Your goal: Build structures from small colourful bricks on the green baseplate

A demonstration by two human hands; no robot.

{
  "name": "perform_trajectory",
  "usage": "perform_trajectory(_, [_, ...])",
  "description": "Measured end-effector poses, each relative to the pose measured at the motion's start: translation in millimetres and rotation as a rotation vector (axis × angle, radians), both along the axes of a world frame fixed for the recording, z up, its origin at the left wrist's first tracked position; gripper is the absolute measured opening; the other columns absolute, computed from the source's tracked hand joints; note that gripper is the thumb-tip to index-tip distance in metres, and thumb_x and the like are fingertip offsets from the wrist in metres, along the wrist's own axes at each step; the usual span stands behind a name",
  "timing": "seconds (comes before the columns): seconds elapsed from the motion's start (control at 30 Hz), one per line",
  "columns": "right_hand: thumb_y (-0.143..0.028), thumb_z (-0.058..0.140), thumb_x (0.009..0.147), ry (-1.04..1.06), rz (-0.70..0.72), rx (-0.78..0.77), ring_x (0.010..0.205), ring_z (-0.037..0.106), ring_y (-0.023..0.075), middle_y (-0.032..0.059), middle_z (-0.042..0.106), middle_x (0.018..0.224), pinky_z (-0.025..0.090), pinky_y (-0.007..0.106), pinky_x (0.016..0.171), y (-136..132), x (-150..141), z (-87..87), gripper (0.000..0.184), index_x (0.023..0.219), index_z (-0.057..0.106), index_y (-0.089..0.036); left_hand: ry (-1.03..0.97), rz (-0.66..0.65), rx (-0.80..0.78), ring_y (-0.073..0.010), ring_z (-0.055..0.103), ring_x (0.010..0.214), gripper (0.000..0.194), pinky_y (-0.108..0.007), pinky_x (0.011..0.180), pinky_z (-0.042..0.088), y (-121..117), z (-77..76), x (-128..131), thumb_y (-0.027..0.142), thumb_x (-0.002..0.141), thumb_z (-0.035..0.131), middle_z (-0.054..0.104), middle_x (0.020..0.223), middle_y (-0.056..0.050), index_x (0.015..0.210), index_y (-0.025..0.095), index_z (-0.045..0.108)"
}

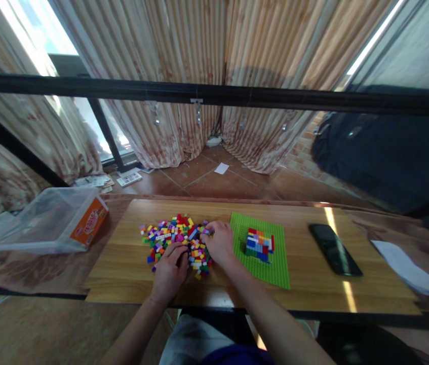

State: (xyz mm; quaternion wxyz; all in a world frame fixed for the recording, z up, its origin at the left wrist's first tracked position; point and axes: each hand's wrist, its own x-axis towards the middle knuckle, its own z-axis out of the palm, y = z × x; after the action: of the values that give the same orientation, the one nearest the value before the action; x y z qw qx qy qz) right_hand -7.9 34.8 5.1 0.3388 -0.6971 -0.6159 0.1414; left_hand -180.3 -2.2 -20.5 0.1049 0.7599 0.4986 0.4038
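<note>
A heap of small toy building bricks in many colours lies spread on the wooden board. My left hand rests at the near edge of the heap, its fingers curled down among the bricks. On the heap's right side is my right hand, thumb and fingers bent together over the bricks. Whatever either set of fingertips holds is too small to make out. Right of that hand lies a green baseplate, carrying a multicoloured block of joined bricks.
A clear plastic box with an orange label stands left of the wooden board. A black phone lies on the board's right part, with white paper beyond it. A dark metal bar crosses in front of the curtains.
</note>
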Motion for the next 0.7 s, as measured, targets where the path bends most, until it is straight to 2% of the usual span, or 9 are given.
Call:
perform_trajectory(0.07, [-0.024,0.064,0.077,0.112,0.011,0.011,0.091,0.059,0.0217,0.0045,0.07,0.087,0.043,0.035,0.084,-4.5,1.9,3.3,0.003,0.078,0.066,-0.021,-0.003,-0.002,-0.008,-0.0196,0.065,0.092,0.018,-0.036,0.085,0.057,-0.1,0.8,0.1,0.024,0.089,0.051,0.067,0.098,-0.009,0.093,0.019,0.067])
perform_trajectory(0.2, [-0.028,0.059,0.08,0.426,0.075,0.035,0.075,0.063,0.0165,0.0021,0.071,0.08,0.047,0.029,0.073,-18.1,8.3,8.6,0.011,0.081,0.068,-0.02,-0.024,0.001,-0.012,-0.0208,0.065,0.097,0.02,-0.036,0.088,0.055,-2.2,6.4,-0.9,0.028,0.09,0.05,0.068,0.099,-0.009,0.096,0.019,0.067])
perform_trajectory(0.4, [-0.032,0.064,0.077,0.754,0.156,0.011,0.072,0.064,0.0164,0.0026,0.072,0.079,0.05,0.028,0.068,-44.3,11.5,13.3,0.015,0.081,0.071,-0.019,-0.09,0.015,-0.027,-0.0214,0.064,0.101,0.027,-0.036,0.09,0.053,-9.5,26.0,2.7,0.032,0.092,0.05,0.067,0.107,-0.01,0.111,0.018,0.063])
perform_trajectory(0.53, [-0.031,0.067,0.075,0.882,0.199,-0.008,0.069,0.063,0.0153,0.0015,0.07,0.075,0.05,0.027,0.066,-57.4,5.1,16.1,0.014,0.079,0.071,-0.019,-0.185,-0.12,-0.183,-0.019,0.067,0.09,0.026,-0.032,0.082,0.055,-11.1,37.0,15.0,0.035,0.091,0.052,0.071,0.099,-0.006,0.105,0.02,0.067])
perform_trajectory(0.7, [-0.029,0.069,0.073,0.94,0.18,0.009,0.068,0.062,0.0148,0.0013,0.071,0.074,0.05,0.027,0.066,-62.2,2.5,12.5,0.012,0.079,0.073,-0.019,-0.429,-0.226,-0.482,-0.0144,0.061,0.06,0.027,-0.025,0.054,0.05,-5.5,33.3,26.9,0.04,0.088,0.054,0.068,0.071,-0.002,0.088,0.018,0.069])
